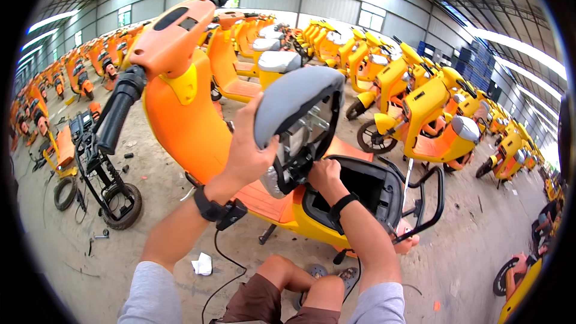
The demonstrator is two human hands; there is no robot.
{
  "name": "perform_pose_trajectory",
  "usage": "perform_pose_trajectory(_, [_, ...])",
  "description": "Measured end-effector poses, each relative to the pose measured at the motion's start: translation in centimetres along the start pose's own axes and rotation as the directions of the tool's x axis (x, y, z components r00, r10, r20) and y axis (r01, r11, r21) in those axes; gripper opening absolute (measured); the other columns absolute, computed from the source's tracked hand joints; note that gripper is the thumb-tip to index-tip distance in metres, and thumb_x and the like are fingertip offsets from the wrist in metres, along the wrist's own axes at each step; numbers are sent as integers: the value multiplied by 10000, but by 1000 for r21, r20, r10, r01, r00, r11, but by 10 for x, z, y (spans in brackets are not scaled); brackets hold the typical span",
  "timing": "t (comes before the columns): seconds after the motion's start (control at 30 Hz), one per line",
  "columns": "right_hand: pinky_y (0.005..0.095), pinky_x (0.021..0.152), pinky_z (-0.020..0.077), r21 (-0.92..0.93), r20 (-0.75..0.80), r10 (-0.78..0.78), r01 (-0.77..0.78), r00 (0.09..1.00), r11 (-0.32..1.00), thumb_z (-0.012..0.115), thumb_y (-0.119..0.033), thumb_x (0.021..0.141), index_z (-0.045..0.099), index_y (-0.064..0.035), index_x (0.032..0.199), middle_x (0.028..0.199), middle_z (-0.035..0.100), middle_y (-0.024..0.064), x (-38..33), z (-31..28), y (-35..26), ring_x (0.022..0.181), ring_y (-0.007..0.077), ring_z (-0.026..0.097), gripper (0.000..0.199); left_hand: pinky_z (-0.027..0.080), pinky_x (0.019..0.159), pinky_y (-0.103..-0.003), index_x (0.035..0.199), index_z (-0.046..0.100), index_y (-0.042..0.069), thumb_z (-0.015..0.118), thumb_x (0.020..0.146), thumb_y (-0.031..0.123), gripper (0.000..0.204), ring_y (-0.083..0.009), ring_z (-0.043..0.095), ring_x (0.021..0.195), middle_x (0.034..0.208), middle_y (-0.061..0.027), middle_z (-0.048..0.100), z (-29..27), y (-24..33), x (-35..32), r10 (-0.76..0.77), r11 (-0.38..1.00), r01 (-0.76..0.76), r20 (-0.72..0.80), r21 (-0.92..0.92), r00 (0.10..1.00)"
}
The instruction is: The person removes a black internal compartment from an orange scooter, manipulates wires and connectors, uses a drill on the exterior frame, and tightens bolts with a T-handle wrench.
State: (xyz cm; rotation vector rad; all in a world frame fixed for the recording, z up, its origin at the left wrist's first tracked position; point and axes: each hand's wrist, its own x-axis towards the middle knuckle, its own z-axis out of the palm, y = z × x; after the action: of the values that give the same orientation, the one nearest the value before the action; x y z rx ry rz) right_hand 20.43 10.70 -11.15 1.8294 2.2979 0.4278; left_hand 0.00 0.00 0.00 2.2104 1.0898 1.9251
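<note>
An orange and yellow electric scooter (180,120) stands across in front of me. Its grey seat (294,99) is tipped up, with the underside frame and metal parts facing right. My left hand (249,147) grips the seat's left edge, thumb toward the underside. Closed at the foot of the raised seat, by its black hinge area, is my right hand (326,175); its fingertips and whatever they hold are hidden. Below and right of it the black storage compartment (384,201) lies uncovered.
A black rear rack (429,204) juts out at the scooter's tail. Left of it stands a stripped front fork with wheel (120,204), near a loose tyre (65,193). Rows of yellow scooters (429,120) fill the hall behind. White paper (203,264) lies on the floor.
</note>
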Motion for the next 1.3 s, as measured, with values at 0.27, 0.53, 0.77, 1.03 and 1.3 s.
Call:
perform_pose_trajectory(0.27, [308,715,527,-153,-16,-126,122,992,981,523,-294,905,768,-212,937,977,731,-15,7,3,0,930,158,698,261,395,1008,-437,1444,306,46,664,756,17,776,-405,467,1184,1260,-226,448,-4,-4,5,-7,998,10,-40,69,999])
perform_pose_trajectory(0.53, [371,774,534,-222,-46,-454,434,890,873,562,-205,843,710,-181,1057,1068,705,71,25,15,39,978,244,681,262,413,976,-437,1433,291,23,671,748,34,784,-431,461,1142,1226,-250,434,-4,6,3,53,997,-52,-20,54,998])
perform_pose_trajectory(0.77, [366,810,528,90,-84,-117,125,990,988,534,-347,895,650,-173,1199,1097,707,66,3,-16,3,1012,241,679,369,418,980,-435,1429,295,22,673,738,20,788,-440,452,1164,1261,-254,429,-8,8,-5,12,999,-12,-2,46,1000])
perform_pose_trajectory(1.03, [315,823,526,-315,-63,-408,370,911,874,609,-284,865,655,-189,1222,1188,675,11,13,4,24,1053,187,666,373,413,984,-437,1445,273,34,672,752,26,800,-429,448,1158,1253,-250,422,-7,8,2,33,999,-33,3,24,999])
perform_pose_trajectory(1.3, [336,852,521,-45,16,-191,192,981,980,559,-307,884,675,-197,1183,1150,692,50,14,-2,23,1068,215,661,339,417,982,-432,1446,265,34,684,747,37,814,-421,454,1156,1247,-244,426,-7,10,1,11,999,-12,33,35,999])
